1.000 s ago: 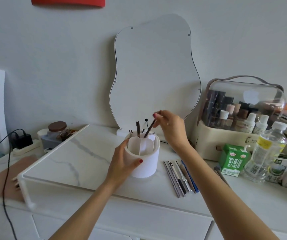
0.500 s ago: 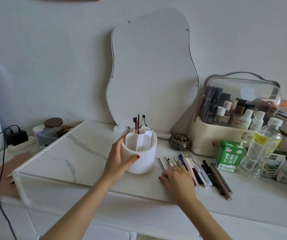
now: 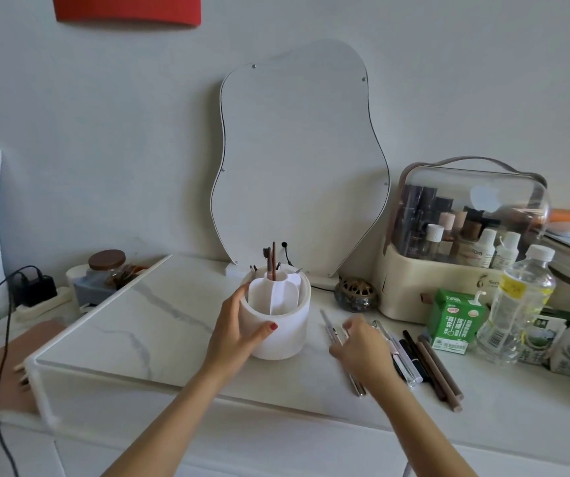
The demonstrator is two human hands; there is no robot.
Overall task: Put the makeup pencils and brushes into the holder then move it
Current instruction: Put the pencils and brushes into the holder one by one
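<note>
White holder stands upright on the marble top, a few brushes upright in its rear compartment. Left hand is clamped round its left wall. Right hand rests on the pencils lying beside the holder (blurred; grip cannot be told). Carton sits further right.
</note>
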